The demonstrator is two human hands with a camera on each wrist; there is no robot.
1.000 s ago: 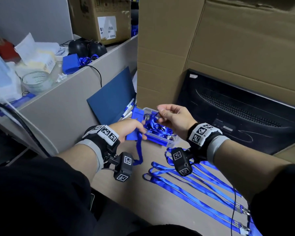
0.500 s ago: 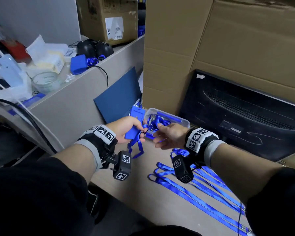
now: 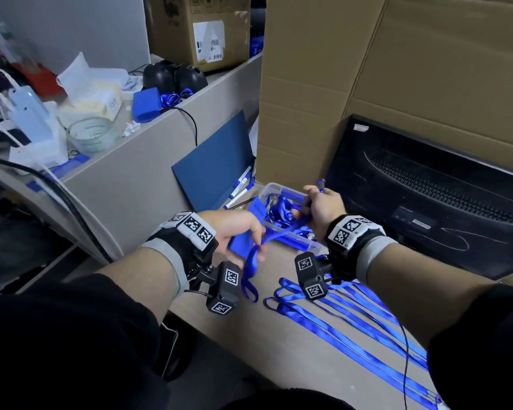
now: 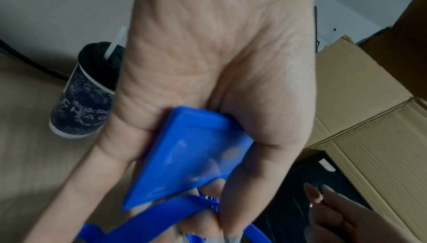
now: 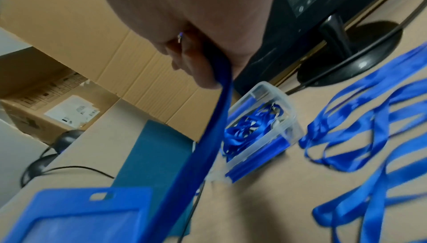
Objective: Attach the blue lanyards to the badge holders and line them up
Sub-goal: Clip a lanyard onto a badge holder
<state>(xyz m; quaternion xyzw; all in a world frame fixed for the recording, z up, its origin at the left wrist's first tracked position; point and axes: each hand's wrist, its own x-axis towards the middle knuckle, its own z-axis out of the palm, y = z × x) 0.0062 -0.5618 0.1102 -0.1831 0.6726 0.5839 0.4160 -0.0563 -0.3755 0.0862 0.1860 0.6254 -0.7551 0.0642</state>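
My left hand [image 3: 243,232] grips a blue badge holder [image 3: 245,232] [image 4: 189,157] and also pinches part of a blue lanyard [image 3: 279,233] against it. A loop of that lanyard hangs below the hand. My right hand [image 3: 320,202] is raised above the clear box [image 3: 296,241] and grips the lanyard's clip end [image 3: 321,183]; the strap [image 5: 208,130] runs taut down from its fingers to the holder [image 5: 76,214]. Several more lanyards [image 3: 353,329] lie in parallel on the desk at the right. The clear box [image 5: 265,128] holds a tangle of further lanyards.
A black monitor back [image 3: 427,196] stands close behind my right hand, against large cardboard sheets [image 3: 382,69]. A dark blue folder [image 3: 214,176] leans on the partition at the left. A dark paper cup [image 4: 85,91] stands on the desk left of my left hand.
My right hand has lifted up and to the right, pulling the lanyard out of the box until it is taut. My left hand has kept hold of the badge holder and sunk slightly.
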